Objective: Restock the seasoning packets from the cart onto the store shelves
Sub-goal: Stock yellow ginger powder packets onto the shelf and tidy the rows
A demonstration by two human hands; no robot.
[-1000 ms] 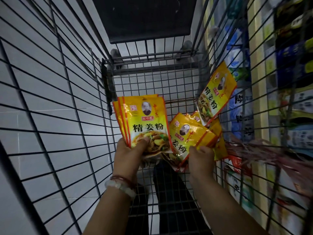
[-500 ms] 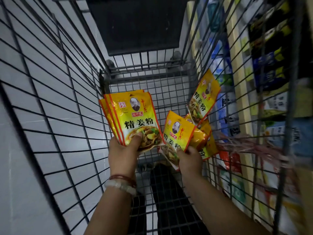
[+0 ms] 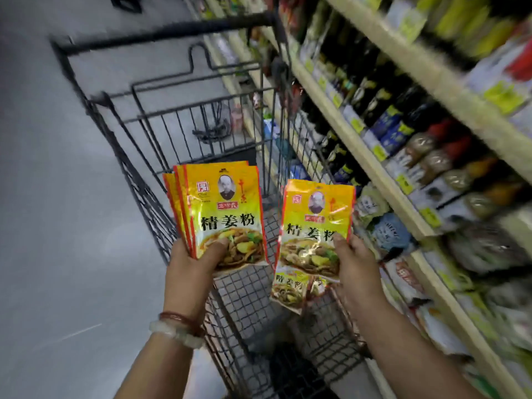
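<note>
1. Grip: your left hand (image 3: 195, 272) pinches a fanned stack of yellow seasoning packets (image 3: 221, 214); your right hand (image 3: 357, 263) clasps a second bunch (image 3: 315, 231), upright above the cart (image 3: 178, 116).
2. Done: both bunches lifted clear of the basket.
3. Left: none yet placed on the shelves (image 3: 383, 180) at your right; whether packets remain in the cart cannot be told.

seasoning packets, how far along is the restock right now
Done: packets are out of the cart. In hand: the left hand grips a fanned stack of yellow packets; the right hand holds a second bunch. Left: none of these is on the shelves yet, so placing remains. The blurred frame hides whether more lie in the cart.
</note>
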